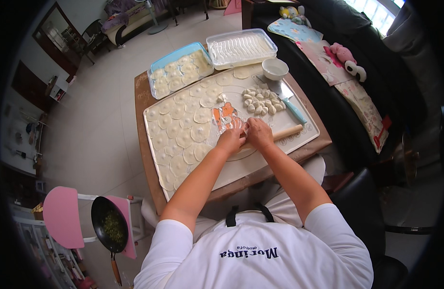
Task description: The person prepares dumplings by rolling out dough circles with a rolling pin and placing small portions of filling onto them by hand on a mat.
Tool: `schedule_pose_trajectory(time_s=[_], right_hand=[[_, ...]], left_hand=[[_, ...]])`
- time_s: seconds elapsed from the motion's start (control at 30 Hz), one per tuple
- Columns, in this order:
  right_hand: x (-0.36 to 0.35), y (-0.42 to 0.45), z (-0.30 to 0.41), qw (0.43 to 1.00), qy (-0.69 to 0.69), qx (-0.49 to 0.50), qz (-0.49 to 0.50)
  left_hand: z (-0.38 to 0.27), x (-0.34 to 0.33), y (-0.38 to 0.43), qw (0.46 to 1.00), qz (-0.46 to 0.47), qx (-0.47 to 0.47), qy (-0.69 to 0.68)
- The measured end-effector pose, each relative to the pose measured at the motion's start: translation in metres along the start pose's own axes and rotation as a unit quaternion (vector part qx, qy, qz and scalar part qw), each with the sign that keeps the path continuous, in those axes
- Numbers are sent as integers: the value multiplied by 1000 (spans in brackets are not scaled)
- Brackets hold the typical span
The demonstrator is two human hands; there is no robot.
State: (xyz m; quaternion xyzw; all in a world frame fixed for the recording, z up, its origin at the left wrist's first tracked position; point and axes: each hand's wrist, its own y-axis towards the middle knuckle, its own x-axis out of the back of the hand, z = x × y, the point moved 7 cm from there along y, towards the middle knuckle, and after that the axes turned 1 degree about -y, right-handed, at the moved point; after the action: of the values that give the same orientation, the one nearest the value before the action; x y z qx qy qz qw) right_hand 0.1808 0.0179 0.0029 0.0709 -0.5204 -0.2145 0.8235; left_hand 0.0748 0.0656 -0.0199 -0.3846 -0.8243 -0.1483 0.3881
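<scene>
My left hand (231, 140) and my right hand (259, 133) meet over a pale pastry mat (279, 149), fingers bent and fingertips close together. Whatever lies between the fingers is hidden. A wooden rolling pin (289, 132) slants across the mat, partly covered by my right hand. Just beyond the fingers, white flour dusts an orange cartoon print (225, 115). Many thin round dough wrappers (184, 138) overlap on the mat's left half. A cluster of small cut dough pieces (260, 101) sits beyond my right hand, and one single dough piece (222, 97) lies apart from it.
A cleaver with a light-blue handle (296, 111) rests right of the dough pieces, near a white bowl (275, 69). At the far edge stand a blue tray of wrappers (157, 65) and a clear plastic container (241, 65) holding flour. A wok (99, 213) with chopped greens sits on a pink chair (129, 249).
</scene>
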Motion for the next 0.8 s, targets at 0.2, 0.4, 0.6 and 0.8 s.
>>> schedule_pose_trajectory(time_s=[0.2,0.4,0.6,0.8], right_hand=[[11,-48,2,1000,1,22,-4],[32,-81,13,998,-11,59,-19],[9,-32,3,999,-5,35,-37],[3,-16,-2,1000,17,0,-18]], left_hand=[[13,10,-15,994,-29,68,-86],[20,3,-36,980,-52,58,-182],[-4,0,-15,1000,-4,15,-20],[5,-1,-6,999,5,25,-44]])
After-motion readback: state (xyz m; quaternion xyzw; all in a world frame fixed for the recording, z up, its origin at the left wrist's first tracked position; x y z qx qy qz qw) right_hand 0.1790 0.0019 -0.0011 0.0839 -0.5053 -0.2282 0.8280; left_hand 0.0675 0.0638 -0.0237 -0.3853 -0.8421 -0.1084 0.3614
